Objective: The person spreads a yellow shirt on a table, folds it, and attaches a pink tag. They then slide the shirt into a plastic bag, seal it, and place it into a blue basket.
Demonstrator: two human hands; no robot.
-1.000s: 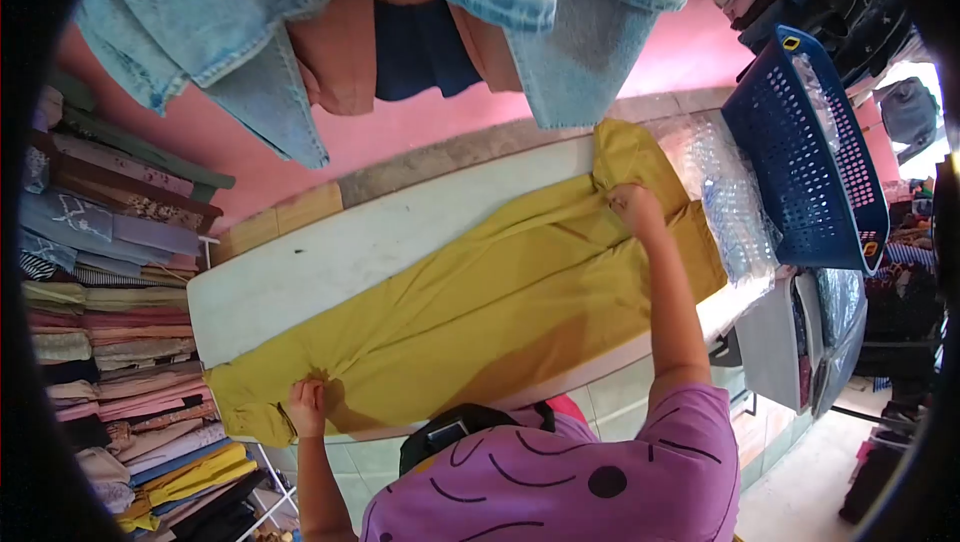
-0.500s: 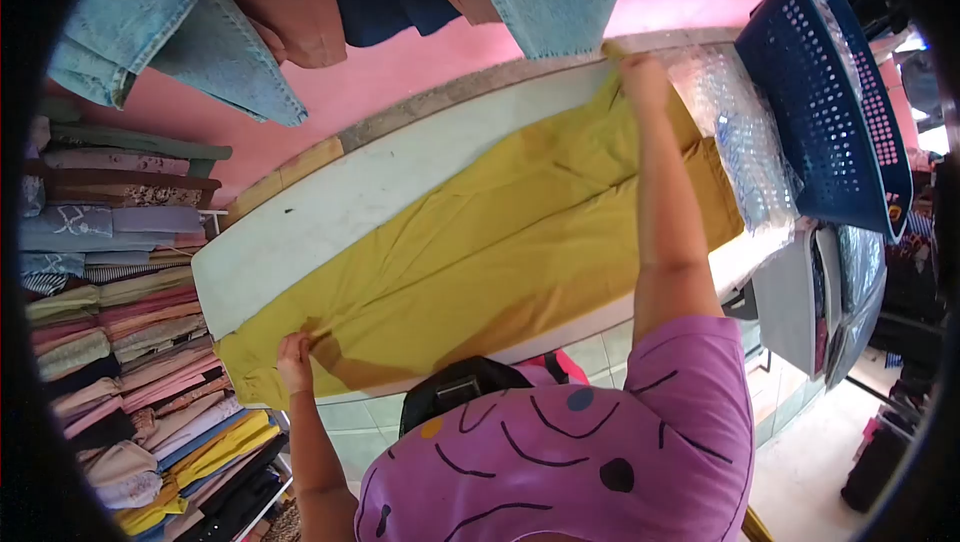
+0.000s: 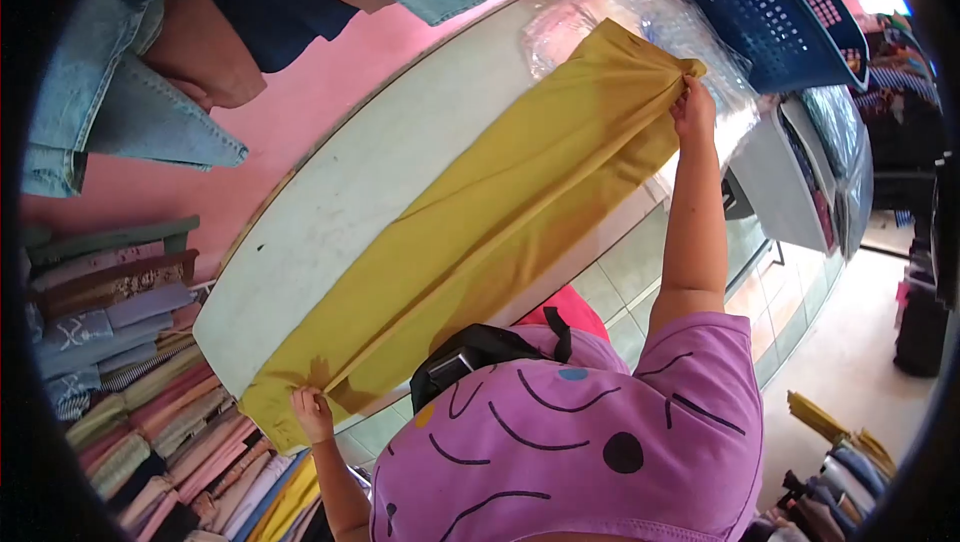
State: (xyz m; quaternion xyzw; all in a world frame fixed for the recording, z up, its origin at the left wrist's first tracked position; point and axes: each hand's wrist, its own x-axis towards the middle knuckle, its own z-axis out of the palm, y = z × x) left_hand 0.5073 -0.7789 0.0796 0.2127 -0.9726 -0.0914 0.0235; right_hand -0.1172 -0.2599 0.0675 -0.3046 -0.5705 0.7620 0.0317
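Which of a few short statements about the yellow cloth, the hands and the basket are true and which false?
1. The right hand grips the bunched end of the yellow cloth. True.
2. The left hand is lifted clear of the cloth. False: it holds the cloth's other end at the edge of the white table.
3. The cloth is folded into a long narrow strip. True.
4. The blue basket sits on top of the cloth. False: it stands beyond the end held by the right hand.
5. Jeans hang above the table. True.
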